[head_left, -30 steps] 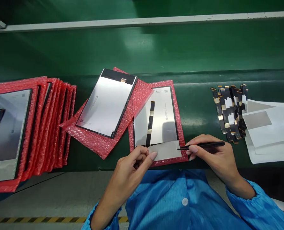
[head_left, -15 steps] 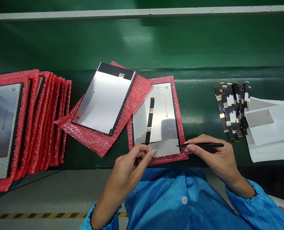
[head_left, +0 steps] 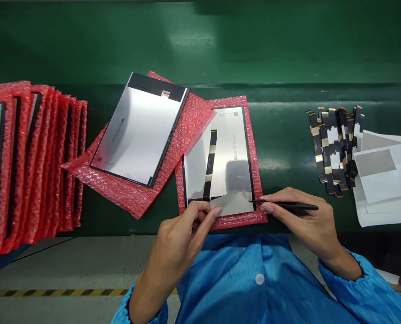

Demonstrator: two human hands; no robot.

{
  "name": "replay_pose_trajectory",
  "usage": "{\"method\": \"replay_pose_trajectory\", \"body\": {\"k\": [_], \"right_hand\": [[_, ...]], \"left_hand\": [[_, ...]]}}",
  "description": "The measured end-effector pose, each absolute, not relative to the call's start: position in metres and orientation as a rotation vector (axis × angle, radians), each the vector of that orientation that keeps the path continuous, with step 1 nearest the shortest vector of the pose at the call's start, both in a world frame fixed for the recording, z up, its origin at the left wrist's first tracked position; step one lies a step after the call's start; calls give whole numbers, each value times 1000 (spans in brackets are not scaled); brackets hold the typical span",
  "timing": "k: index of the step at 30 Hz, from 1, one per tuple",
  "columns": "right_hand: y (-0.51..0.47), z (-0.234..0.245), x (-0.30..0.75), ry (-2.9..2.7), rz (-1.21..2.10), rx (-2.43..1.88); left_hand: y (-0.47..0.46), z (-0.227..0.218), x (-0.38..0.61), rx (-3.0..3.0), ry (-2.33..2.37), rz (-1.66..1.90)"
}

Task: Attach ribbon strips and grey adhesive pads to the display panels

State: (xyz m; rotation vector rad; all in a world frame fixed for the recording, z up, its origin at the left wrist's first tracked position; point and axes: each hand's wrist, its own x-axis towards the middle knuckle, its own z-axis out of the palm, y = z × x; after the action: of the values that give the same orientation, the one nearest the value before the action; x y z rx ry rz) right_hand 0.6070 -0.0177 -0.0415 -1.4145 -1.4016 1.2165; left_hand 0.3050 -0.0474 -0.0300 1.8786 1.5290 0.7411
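Between thumb and forefinger, my left hand (head_left: 183,238) pinches the left end of a thin grey strip (head_left: 232,204). The strip lies across the near end of a silver display panel (head_left: 232,153). My right hand (head_left: 298,216) grips black tweezers (head_left: 293,205), whose tips touch the strip's right end. On the panel's left part rests a black flex cable (head_left: 210,164) with gold bands, its near end close to my left fingers. Beneath the panel is a red bubble-wrap bag (head_left: 257,180).
Left of the panel, a second display panel (head_left: 136,135) lies tilted on another red bag (head_left: 133,202). Several red bags (head_left: 48,166) with panels stand in a row at far left. To the right are a pile of flex cables (head_left: 335,148) and white sheets (head_left: 386,193) with grey patches.
The view has shifted slightly, so the bags at left sit further left and higher. Both hands keep their holds; the strip's right end looks a little more creased at the tweezer tips.
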Motion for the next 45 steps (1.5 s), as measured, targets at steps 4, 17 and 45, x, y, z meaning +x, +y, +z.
{"method": "replay_pose_trajectory", "body": {"k": [4, 17, 45], "right_hand": [[-18, -39, 606, -1398, 1230, -1446], [-19, -38, 604, -1396, 1223, -1475], [-19, -36, 605, -1404, 1227, -1488]], "left_hand": [[-48, -29, 304, 1922, 1520, 725], [-45, -29, 307, 1960, 1549, 723], [-60, -31, 308, 1658, 1738, 543]]}}
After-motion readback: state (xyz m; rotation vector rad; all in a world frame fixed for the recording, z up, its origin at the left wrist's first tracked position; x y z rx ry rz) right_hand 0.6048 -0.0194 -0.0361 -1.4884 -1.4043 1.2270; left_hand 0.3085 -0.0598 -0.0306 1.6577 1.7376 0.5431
